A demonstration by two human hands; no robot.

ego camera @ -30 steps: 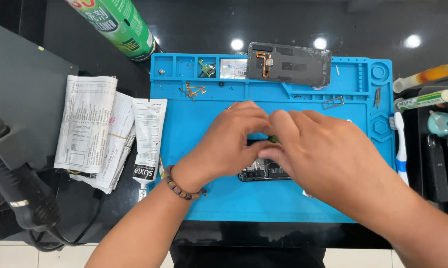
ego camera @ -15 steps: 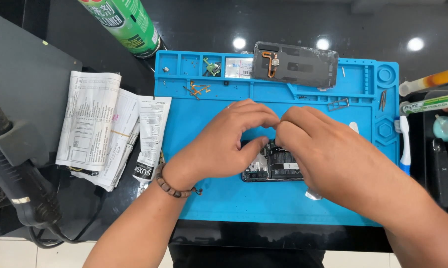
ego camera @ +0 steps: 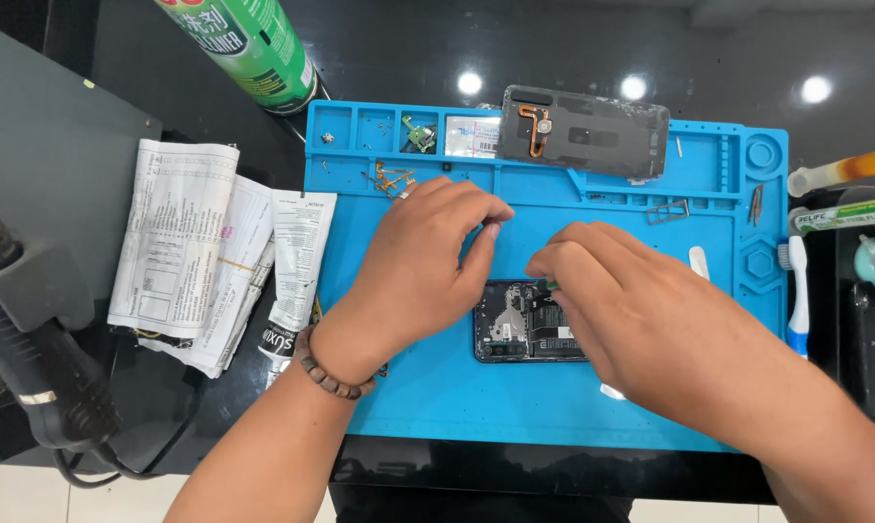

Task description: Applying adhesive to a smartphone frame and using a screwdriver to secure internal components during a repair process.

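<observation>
An opened phone (ego camera: 515, 324) with its circuit board showing lies flat on the blue work mat (ego camera: 437, 407). My right hand (ego camera: 631, 320) covers the phone's right part, fingers curled at its upper edge, where a tiny green bit shows. My left hand (ego camera: 418, 261), with a bead bracelet on the wrist, hovers just left of and above the phone. Its thumb and forefinger are pinched together, and nothing is visible between them. The phone's dark back cover (ego camera: 583, 131) rests at the mat's far edge.
Small flex parts (ego camera: 389, 179) and screws sit in the mat's top trays. A green spray can (ego camera: 248, 44), folded papers (ego camera: 181, 252) and a glue tube (ego camera: 297, 281) lie to the left, near a black hot-air tool (ego camera: 30, 339). A toothbrush (ego camera: 796, 291) and tubes (ego camera: 844, 213) are on the right.
My hands were joined over the phone; they have since drawn apart. The left hand moved up and left, uncovering the phone's left half.
</observation>
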